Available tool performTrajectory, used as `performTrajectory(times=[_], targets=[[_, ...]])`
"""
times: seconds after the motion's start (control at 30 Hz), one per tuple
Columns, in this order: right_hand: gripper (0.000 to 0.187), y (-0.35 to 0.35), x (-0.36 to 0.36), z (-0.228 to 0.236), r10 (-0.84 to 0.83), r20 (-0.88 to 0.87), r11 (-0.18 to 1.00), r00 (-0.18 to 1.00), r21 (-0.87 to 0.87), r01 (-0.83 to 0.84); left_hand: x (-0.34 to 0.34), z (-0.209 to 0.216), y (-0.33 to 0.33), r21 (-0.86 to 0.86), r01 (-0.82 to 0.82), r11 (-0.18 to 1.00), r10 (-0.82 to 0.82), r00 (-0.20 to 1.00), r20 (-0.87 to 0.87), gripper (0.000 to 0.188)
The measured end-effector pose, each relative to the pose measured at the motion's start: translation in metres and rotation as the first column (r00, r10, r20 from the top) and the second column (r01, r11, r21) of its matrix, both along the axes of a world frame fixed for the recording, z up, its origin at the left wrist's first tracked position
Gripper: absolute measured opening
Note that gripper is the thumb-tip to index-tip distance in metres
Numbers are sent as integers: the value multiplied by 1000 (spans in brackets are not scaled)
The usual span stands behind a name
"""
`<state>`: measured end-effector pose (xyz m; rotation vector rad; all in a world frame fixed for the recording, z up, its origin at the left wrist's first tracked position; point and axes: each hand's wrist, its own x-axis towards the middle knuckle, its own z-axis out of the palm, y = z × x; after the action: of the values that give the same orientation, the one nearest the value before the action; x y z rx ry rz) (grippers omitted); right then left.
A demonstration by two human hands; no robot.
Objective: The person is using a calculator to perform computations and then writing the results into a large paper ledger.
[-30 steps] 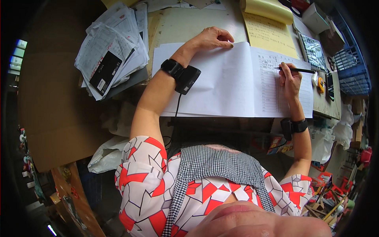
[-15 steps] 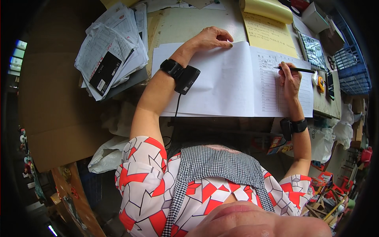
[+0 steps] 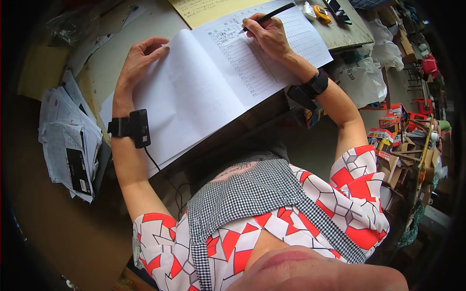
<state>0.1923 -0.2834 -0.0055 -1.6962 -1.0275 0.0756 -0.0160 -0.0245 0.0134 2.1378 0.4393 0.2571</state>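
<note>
An open record book (image 3: pixel 189 92) lies on the desk, its left page blank and its right page a printed table (image 3: pixel 252 68) with a few handwritten entries near the top. My right hand (image 3: pixel 267 36) grips a slim black pen (image 3: pixel 276 13), its tip at the upper rows of the table, the side of the hand resting on the page. At the upper left edge of the blank page, my left hand (image 3: pixel 143 60) rests with loosely bent fingers, thumb apart from them and nothing between. Black straps with small devices circle both wrists; a cable hangs from the left one.
A yellow pad (image 3: pixel 204 12) lies beyond the book. To its right are an orange tape measure (image 3: pixel 322 14) and a phone (image 3: pixel 337 10). Stacked papers (image 3: pixel 68 131) sit at the left edge. White plastic bags (image 3: pixel 361 82) and red boxes (image 3: pixel 383 138) stand right of the desk.
The view has turned, so the desk and book appear tilted, with the paper stack lower on the left. Both hands keep about the same places on the book, the pen still in my right hand.
</note>
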Motion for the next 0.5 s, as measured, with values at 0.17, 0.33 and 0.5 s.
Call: performTrajectory(times=[0.17, 0.33, 0.5], targets=[[24, -2, -4, 2, -8, 41, 999, 999, 32, 7, 2, -3, -1, 44, -9, 999, 8, 1000, 21, 27], [24, -1, -5, 0, -34, 96, 998, 995, 50, 29, 1, -4, 3, 27, 9, 1000, -9, 1000, 13, 30], [24, -1, -6, 4, -54, 141, 999, 989, 17, 52, 0, -7, 4, 33, 6, 999, -7, 999, 36, 32]])
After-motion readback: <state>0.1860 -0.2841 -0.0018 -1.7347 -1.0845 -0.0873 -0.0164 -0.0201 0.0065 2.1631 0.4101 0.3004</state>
